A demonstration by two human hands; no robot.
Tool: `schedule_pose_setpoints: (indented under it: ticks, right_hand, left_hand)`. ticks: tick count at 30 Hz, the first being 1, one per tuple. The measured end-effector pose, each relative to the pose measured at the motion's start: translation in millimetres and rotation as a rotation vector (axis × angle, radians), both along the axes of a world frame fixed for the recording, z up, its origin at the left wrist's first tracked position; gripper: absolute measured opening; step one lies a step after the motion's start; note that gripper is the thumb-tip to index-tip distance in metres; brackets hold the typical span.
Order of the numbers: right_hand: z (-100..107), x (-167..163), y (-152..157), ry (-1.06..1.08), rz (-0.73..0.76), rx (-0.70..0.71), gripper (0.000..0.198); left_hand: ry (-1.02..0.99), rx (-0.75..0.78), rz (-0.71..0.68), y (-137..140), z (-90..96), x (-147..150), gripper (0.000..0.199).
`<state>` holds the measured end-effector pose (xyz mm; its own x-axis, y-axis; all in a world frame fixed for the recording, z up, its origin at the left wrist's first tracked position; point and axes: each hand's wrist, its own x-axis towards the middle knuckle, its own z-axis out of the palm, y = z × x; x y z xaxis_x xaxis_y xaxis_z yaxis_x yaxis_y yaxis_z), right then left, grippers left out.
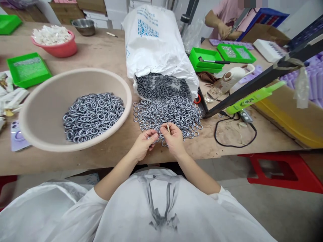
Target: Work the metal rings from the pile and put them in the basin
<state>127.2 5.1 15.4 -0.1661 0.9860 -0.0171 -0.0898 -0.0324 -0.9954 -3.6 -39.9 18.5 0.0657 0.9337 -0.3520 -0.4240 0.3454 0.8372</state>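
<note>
Close to the table's front edge, my left hand [144, 145] is closed in a pinch, with what looks like a small grey ring at its fingertips. My right hand [174, 140] meets it from the right, fingers closed around a thin, pale, stick-like tool [168, 128] that points up. Just beyond both hands spreads a loose pile of grey rings [174, 112]. The pile spills from the open mouth of a large white sack [156, 43] lying on the table. Left of the sack, a wide beige basin [40, 114] holds a heap of grey rings [94, 116].
A red bowl [62, 50] of white pieces, a metal bowl [84, 27] and a green tray [19, 79] stand at left. To the right are a slanted dark metal bar [252, 85], a bottle [219, 89], a black cable [215, 131] and a co-worker's hands [224, 31].
</note>
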Motion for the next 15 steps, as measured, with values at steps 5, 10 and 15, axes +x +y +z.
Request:
schedule_pose_setpoints:
  ticks: [5, 10, 15]
  right_hand:
    - [1.1, 0.6, -2.6, -0.066, 0.035, 0.067, 0.028]
    - [4.0, 4.0, -1.6, -0.164, 0.079, 0.188, 0.024]
    - [0.9, 7.7, -0.9, -0.161, 0.096, 0.215, 0.022]
  left_hand:
    - [0.225, 0.219, 0.049, 1.0, -0.5, 0.8, 0.035]
    - [0.25, 0.215, 0.044, 1.8, 3.8, -2.3, 0.025]
    - [-0.211, -0.084, -0.046, 2.4, 6.2, -5.7, 0.034]
